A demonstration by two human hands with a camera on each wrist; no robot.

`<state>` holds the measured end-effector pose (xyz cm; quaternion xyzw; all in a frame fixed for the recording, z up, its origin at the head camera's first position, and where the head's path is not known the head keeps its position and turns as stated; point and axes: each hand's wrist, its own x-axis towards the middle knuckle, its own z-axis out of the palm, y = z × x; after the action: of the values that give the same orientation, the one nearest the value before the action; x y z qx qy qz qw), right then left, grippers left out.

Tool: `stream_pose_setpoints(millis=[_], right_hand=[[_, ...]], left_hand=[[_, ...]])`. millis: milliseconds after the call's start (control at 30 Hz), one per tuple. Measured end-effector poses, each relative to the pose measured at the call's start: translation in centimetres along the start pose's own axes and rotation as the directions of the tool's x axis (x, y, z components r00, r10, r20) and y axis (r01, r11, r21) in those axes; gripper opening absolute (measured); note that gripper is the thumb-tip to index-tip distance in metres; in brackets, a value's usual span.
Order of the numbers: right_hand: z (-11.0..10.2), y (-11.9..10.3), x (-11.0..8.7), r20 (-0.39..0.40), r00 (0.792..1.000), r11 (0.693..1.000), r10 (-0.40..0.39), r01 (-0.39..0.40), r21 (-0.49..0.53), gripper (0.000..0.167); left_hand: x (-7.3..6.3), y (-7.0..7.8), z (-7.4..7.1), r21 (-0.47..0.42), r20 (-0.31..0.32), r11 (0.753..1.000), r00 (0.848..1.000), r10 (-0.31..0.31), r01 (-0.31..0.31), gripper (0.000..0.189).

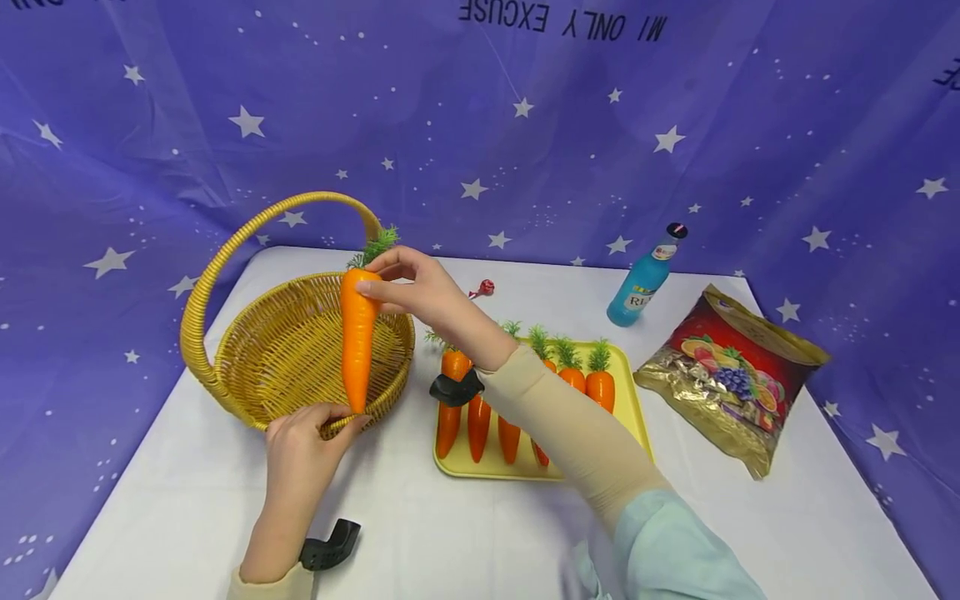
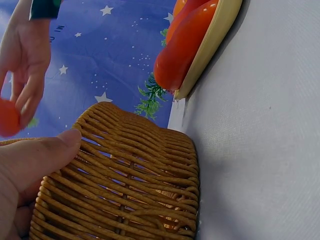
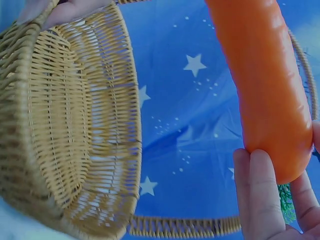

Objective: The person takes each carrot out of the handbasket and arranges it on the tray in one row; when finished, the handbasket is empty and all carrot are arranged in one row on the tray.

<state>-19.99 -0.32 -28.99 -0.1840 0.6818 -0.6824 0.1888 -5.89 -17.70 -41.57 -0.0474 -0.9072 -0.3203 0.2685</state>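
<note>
An orange carrot with a green leafy top hangs tip down over the near right side of a wicker basket. My right hand pinches it near its thick upper end, just under the leaves. In the right wrist view the carrot lies between the fingers and thumb, apart from the basket's wall. My left hand grips the basket's near rim, its thumb on the outside in the left wrist view. No carrot shows in the visible part of the basket's inside.
Several more carrots lie side by side on a yellow tray, partly hidden by my right forearm. A red-wrapped lollipop lies behind the tray. At the right stand a blue bottle and a red and gold bag. The basket's tall handle arches up.
</note>
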Motion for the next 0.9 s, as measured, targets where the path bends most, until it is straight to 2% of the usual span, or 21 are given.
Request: stream_pose_setpoints(millis=[267,533,900], right_hand=[[-3.6,-0.1,-3.1,-0.055,0.998,1.0,-0.019,0.017,-0.024,0.03],[-7.9,0.2,-6.7,-0.124,0.992,0.999,-0.029,0.024,-0.042,0.028],[-15.2,1.1,-12.7,-0.288,0.957,0.998,-0.025,0.009,-0.055,0.024]], left_hand=[[0.2,0.3,0.1,-0.022,0.0,0.999,1.0,0.025,-0.025,0.023],[0.3,0.5,0.3,-0.029,0.005,0.999,1.0,0.023,-0.023,0.023],[0.2,0.3,0.2,-0.042,-0.009,0.999,1.0,0.025,-0.025,0.022]])
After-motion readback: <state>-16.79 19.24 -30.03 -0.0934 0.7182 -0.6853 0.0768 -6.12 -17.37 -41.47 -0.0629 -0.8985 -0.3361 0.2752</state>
